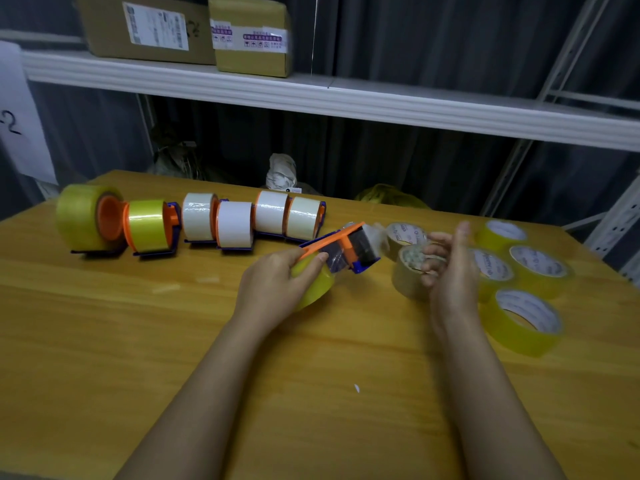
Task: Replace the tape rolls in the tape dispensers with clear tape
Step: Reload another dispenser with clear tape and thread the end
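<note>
In the head view, we held the orange-and-blue plastic tape dispenser (341,249) in our left hand (277,282), fingers curled round its orange handle and over the yellowish roll of tape (317,285) tucked beneath it, the whole thing lifted just above the wooden tabletop (173,323) and tilted with its blue nose towards the right. Our right hand (450,271) stood close by with its fingers bent round a pale, clear-looking roll of tape (408,271); the blur there kept us from telling how firm that hold was. We judged the step in hand to be changing the roll on this dispenser, and doing it well would call for steadying the handle, freeing the hub fully, then sliding the fresh roll on squarely so its loose end faced the cutter. Just right of that hand lay four yellow-tinted rolls with white printed cores (523,320), flat and near one another. Along the far left stood a row of loaded dispensers (221,223), two with yellow tape and four with white. The dark block at the held dispenser's nose was smeared by motion, so we could not make out its blade or any loose tape end. The shelf (242,88) above bore two cardboard boxes (207,29) cut off by the frame's top edge.
</note>
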Tool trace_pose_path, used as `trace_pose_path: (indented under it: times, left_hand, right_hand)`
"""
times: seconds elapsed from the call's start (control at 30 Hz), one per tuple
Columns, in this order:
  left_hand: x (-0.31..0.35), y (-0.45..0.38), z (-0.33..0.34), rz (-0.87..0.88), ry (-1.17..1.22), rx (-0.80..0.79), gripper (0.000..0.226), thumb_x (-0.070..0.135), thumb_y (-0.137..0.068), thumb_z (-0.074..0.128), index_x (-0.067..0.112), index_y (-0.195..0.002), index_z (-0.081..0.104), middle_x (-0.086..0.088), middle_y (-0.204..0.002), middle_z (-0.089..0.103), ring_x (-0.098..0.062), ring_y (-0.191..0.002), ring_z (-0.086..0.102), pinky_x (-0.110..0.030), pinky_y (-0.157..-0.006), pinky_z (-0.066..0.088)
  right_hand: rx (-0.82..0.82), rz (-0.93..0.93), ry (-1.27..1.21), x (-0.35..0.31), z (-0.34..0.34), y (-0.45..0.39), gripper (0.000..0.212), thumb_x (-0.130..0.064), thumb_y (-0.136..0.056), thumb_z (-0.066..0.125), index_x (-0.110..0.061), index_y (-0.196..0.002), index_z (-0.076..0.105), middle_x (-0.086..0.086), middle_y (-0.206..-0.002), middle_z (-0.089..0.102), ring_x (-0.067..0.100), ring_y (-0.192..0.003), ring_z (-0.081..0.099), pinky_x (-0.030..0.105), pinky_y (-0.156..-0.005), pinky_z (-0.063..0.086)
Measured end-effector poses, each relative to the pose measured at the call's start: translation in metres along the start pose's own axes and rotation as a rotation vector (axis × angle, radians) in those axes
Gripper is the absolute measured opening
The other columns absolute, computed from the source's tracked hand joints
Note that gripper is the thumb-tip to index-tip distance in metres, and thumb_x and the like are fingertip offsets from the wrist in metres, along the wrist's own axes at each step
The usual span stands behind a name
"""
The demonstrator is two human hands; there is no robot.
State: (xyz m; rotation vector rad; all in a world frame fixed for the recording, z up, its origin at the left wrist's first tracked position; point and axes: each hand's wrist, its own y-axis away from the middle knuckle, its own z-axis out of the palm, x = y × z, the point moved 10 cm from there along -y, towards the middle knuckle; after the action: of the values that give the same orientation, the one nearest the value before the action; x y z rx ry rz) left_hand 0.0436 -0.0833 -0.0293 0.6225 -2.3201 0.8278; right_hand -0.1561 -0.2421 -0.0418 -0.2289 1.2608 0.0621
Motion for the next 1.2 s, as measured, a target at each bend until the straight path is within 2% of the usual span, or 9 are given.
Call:
trace_pose_path:
  times: [0.1,0.17,0.27,0.43,0.6,0.77,0.97,1.07,1.2]
  left_hand:
    - [-0.004,-0.001,-0.004,-0.028,0.036,0.025,0.033,0.050,-0.092,0.051,0.024,-0.097,0.071,-0.001,-0.074,0.065,-0.020,-0.073,0.059,-0.030,-0.056,0.038]
    - [-0.003,0.000,-0.002,-0.020,0.046,0.011,0.033,0.050,-0.091,0.050,0.023,-0.097,0.070,0.001,-0.074,0.064,-0.017,-0.072,0.058,-0.028,-0.053,0.034]
    - [-0.002,0.001,0.000,-0.022,0.046,-0.006,0.036,0.050,-0.091,0.049,0.022,-0.103,0.069,0.003,-0.079,0.064,-0.013,-0.073,0.056,-0.026,-0.053,0.034]
    - [-0.001,0.000,0.002,-0.012,0.050,-0.010,0.038,0.050,-0.091,0.050,0.021,-0.108,0.068,0.006,-0.081,0.062,-0.007,-0.072,0.055,-0.024,-0.053,0.035]
    - [-0.002,0.001,0.004,-0.016,0.072,-0.022,0.039,0.051,-0.091,0.050,0.021,-0.108,0.068,0.005,-0.084,0.065,-0.008,-0.074,0.057,-0.026,-0.055,0.041]
    - [-0.004,0.001,0.002,-0.027,0.098,-0.019,0.034,0.050,-0.091,0.051,0.023,-0.100,0.069,0.004,-0.076,0.064,-0.011,-0.072,0.057,-0.027,-0.054,0.036]
    - [-0.007,0.000,0.002,-0.042,0.140,-0.022,0.035,0.051,-0.090,0.052,0.023,-0.098,0.071,0.004,-0.073,0.066,-0.013,-0.070,0.059,-0.031,-0.056,0.042]
    - [-0.007,0.000,0.002,-0.047,0.162,-0.035,0.035,0.051,-0.090,0.052,0.023,-0.100,0.072,0.003,-0.077,0.067,-0.014,-0.073,0.061,-0.039,-0.062,0.049]
    - [-0.005,0.000,0.005,-0.047,0.164,-0.055,0.035,0.050,-0.090,0.052,0.023,-0.102,0.070,0.003,-0.080,0.067,-0.012,-0.075,0.060,-0.040,-0.064,0.051]
  right_hand:
    - [-0.058,-0.093,0.186,-0.004,0.008,0.005,0.030,-0.047,-0.095,0.048,-0.025,-0.086,0.066,-0.009,-0.080,0.060,0.001,-0.069,0.053,0.016,-0.062,0.040]
    - [-0.161,-0.176,0.313,-0.004,0.026,0.013,0.017,-0.034,-0.094,0.056,-0.026,-0.085,0.068,-0.013,-0.088,0.063,-0.005,-0.078,0.056,0.007,-0.068,0.042]
    - [-0.221,-0.237,0.369,-0.003,0.035,0.017,0.002,-0.029,-0.088,0.067,-0.027,-0.086,0.068,-0.007,-0.091,0.065,0.004,-0.080,0.054,0.008,-0.067,0.043]
    - [-0.231,-0.165,0.319,0.007,0.033,0.014,0.007,-0.020,-0.082,0.074,-0.024,-0.085,0.069,-0.006,-0.087,0.065,-0.001,-0.075,0.052,0.008,-0.066,0.044]
    - [-0.238,-0.101,0.230,0.013,0.030,0.013,0.004,-0.018,-0.082,0.074,-0.019,-0.085,0.072,-0.003,-0.091,0.071,0.014,-0.087,0.058,0.014,-0.073,0.049]
    - [-0.211,-0.111,0.239,0.012,0.027,0.012,0.005,-0.018,-0.083,0.073,-0.022,-0.082,0.070,-0.009,-0.084,0.068,0.010,-0.082,0.056,0.010,-0.068,0.048]
    - [-0.190,-0.162,0.315,0.006,0.026,0.012,0.003,-0.017,-0.085,0.071,-0.017,-0.083,0.068,-0.009,-0.080,0.065,-0.011,-0.066,0.055,0.006,-0.061,0.043]
    - [-0.183,-0.177,0.324,0.004,0.025,0.011,0.005,-0.017,-0.084,0.071,-0.018,-0.082,0.068,-0.010,-0.080,0.065,-0.009,-0.068,0.055,0.007,-0.063,0.044]
    - [-0.268,-0.154,0.291,0.007,0.029,0.011,0.002,-0.015,-0.087,0.068,-0.015,-0.085,0.067,-0.009,-0.080,0.062,-0.006,-0.067,0.053,0.012,-0.063,0.043]
